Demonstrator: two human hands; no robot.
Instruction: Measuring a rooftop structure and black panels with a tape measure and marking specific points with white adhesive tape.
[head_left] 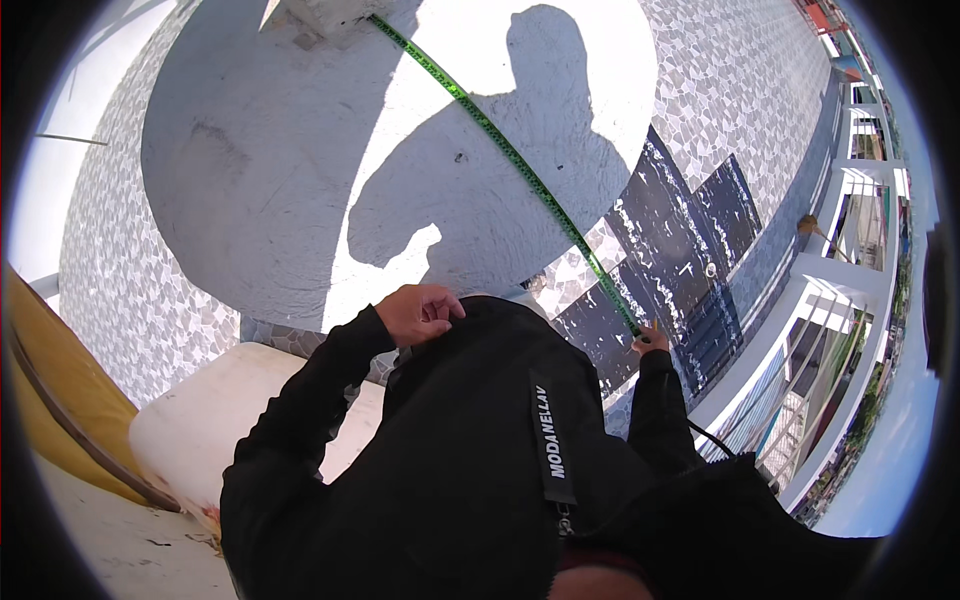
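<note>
Here the right hand (650,338) pinches the long green measuring tape (500,140), stretched taut across the round white concrete slab (250,150) to a pale block at the top edge. The left hand (420,312), fingers curled, rests on black clothing. A loosened pinch could let the tape slacken. Its far end is cut off.

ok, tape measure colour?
Green tape measure with dark markings, clearest in the head view.

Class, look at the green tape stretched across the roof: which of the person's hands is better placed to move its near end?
The right hand: it holds the tape at its near end. The left hand rests at the chest.
</note>
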